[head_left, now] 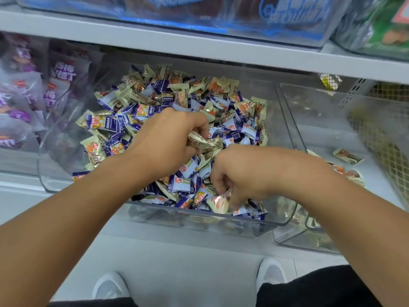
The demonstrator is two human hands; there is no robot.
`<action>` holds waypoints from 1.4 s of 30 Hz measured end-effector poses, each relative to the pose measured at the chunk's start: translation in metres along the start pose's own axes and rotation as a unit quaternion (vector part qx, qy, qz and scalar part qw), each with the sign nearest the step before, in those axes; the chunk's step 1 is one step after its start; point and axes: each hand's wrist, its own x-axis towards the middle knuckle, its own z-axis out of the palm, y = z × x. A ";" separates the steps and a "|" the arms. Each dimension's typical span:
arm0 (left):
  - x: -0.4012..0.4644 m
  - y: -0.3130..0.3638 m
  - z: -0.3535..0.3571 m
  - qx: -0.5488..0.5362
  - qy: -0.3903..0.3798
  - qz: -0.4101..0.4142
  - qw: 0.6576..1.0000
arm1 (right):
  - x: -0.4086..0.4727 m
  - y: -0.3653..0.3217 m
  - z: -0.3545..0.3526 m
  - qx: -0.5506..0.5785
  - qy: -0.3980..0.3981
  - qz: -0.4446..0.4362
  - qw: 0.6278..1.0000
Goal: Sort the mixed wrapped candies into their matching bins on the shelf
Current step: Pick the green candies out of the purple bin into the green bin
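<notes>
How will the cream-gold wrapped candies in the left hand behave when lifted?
The cream-gold wrapped candies look light, since the left hand bunches several at once. Their glossy wrappers probably slip easily. Flat crimped packets seem unlikely to roll.

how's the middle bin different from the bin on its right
The middle bin is heaped with mixed purple-white and cream candies; the right bin holds only a few cream ones. Both hands, left hand and right hand, are in the middle bin, none in the right. Both are clear plastic.
</notes>
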 end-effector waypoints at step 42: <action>0.000 -0.010 -0.008 0.103 -0.049 0.047 0.992 | 0.005 0.029 -0.020 -0.078 0.138 0.127 0.979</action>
